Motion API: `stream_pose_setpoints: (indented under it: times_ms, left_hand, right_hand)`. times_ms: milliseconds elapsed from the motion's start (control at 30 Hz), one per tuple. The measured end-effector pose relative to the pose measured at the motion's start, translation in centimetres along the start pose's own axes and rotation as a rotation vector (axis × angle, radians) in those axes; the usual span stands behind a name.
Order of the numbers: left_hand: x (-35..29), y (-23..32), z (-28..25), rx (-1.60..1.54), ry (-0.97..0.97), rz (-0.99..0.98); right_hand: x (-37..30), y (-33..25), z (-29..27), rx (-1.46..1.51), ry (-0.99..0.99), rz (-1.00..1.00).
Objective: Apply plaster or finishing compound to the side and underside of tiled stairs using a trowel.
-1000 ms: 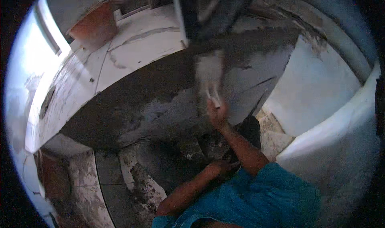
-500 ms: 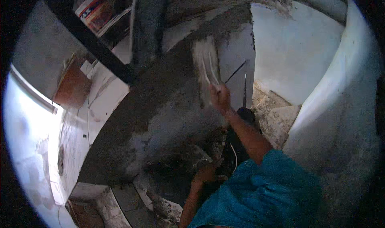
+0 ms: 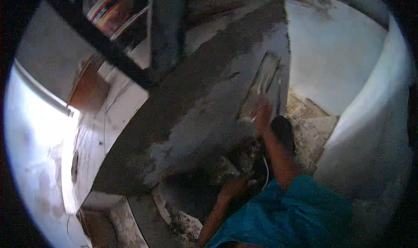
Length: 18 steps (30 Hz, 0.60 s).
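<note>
My right hand (image 3: 262, 110) is wrapped around the handle of a long, flat plastering float (image 3: 257, 91). The float lies tilted against a grey plastered surface (image 3: 196, 113), near that surface's right edge. Smoother, paler plaster spreads around the tool, while a darker, rougher band runs along the left side. Low in the middle, my left hand (image 3: 237, 188) is beside a dark container-like shape with a thin, pale curved strip (image 3: 267, 171). Shadow and blur hide its fingers, so I cannot make out whether it grips anything.
A dark metal beam (image 3: 96, 39) and an upright post (image 3: 167, 34) cross the upper left. Behind them is a colourful bucket (image 3: 109, 12). A brown block-like object (image 3: 89, 89) rests on pale tiles at left. A dark shoe (image 3: 283, 132) stands by dirty flooring (image 3: 311, 121) at right.
The float has moved right and down with my right hand, from the darker band to the right edge, and is now slanted. The whole view has shifted slightly.
</note>
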<state>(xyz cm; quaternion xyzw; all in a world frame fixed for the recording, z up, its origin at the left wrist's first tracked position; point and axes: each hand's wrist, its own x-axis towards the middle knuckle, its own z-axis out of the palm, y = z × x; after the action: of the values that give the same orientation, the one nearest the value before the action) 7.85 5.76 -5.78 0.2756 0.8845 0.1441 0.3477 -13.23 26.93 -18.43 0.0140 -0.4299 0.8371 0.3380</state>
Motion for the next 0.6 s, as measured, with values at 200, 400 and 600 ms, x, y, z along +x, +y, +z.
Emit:
stream_pose_setpoints:
  times_ms: [200, 400, 600]
  left_hand:
    - [0.7, 1.7, -0.8, -0.047, -0.005, -0.101]
    - [0.7, -0.2, 0.7, -0.028, 0.019, -0.049]
    - [-1.1, 1.2, -0.8, -0.012, 0.011, -0.046]
  right_hand:
    - [6.7, -10.2, 8.4, -0.32, -0.114, 0.232]
    - [-7.2, -3.6, 3.1, -0.874, -0.248, 0.257]
    - [-6.9, -10.7, 14.3, -0.531, -0.365, 0.041]
